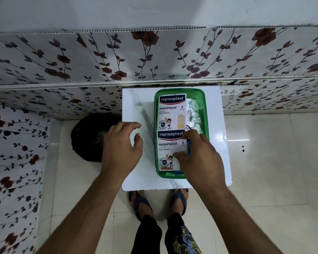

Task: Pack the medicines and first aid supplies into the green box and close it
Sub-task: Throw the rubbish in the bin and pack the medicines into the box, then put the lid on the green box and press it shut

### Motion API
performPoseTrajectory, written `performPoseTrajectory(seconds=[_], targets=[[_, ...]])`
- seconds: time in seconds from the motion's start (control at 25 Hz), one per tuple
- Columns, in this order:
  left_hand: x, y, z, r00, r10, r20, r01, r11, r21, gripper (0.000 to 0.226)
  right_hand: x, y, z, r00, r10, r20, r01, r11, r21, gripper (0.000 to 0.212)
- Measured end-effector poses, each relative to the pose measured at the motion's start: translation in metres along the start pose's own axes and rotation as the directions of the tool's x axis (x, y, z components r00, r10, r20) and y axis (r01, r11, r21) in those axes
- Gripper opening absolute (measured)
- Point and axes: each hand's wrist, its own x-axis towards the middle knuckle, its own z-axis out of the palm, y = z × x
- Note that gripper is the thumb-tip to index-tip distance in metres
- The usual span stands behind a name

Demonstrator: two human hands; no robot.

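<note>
The right hand point(200, 158) presses spread fingers onto the nearer plaster packet point(168, 153) in the open green box point(205, 110), hiding a blue item beneath, foil strips beyond its fingertips, while the left hand point(122, 147) hovers beside, loosely curled, empty.

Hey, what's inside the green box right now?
In the green box lie two Hansaplast plaster packs, end to end, with silver foil strips beside them. The right hand presses the nearer pack and touches something blue. Whatever lies beneath the packs is covered.
</note>
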Motion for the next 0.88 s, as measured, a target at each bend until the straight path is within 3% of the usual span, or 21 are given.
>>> performPoseTrajectory(seconds=[0.12,0.2,0.28,0.36,0.52,0.64,0.76,0.88], targets=[[0.003,-0.001,0.005,0.995,-0.078,0.056,0.084,0.99,-0.109,0.026,-0.003,0.008,-0.02,0.974,0.01,-0.224,-0.008,1.0,0.012,0.031],[0.007,-0.006,0.015,0.954,-0.209,0.216,0.241,0.961,-0.135,0.025,-0.002,0.022,-0.033,0.946,0.054,-0.32,-0.075,0.996,-0.054,0.036],[0.01,-0.007,0.025,0.855,-0.309,0.418,0.381,0.919,-0.099,0.024,0.003,0.036,-0.032,0.98,0.129,-0.154,-0.154,0.974,-0.164,0.045],[0.011,-0.002,0.033,0.792,-0.354,0.497,0.446,0.892,-0.076,0.025,0.008,0.047,-0.021,0.991,0.132,-0.001,-0.13,0.971,-0.198,0.038],[0.023,0.01,0.043,0.788,-0.383,0.481,0.479,0.874,-0.088,0.018,0.016,0.052,-0.013,0.998,0.05,-0.044,-0.056,0.989,-0.14,0.019],[0.028,0.01,0.047,0.77,-0.424,0.476,0.529,0.842,-0.106,0.013,0.016,0.056,-0.023,0.997,0.016,-0.072,-0.024,0.994,-0.11,0.016],[0.032,0.012,0.055,0.796,-0.413,0.442,0.444,0.895,0.037,0.008,0.008,0.063,-0.041,0.991,0.046,-0.124,-0.054,0.997,-0.062,0.015],[0.031,0.015,0.054,0.8,-0.424,0.425,0.462,0.887,0.014,0.018,0.001,0.072,-0.055,0.986,0.077,-0.145,-0.079,0.997,-0.005,0.014]])
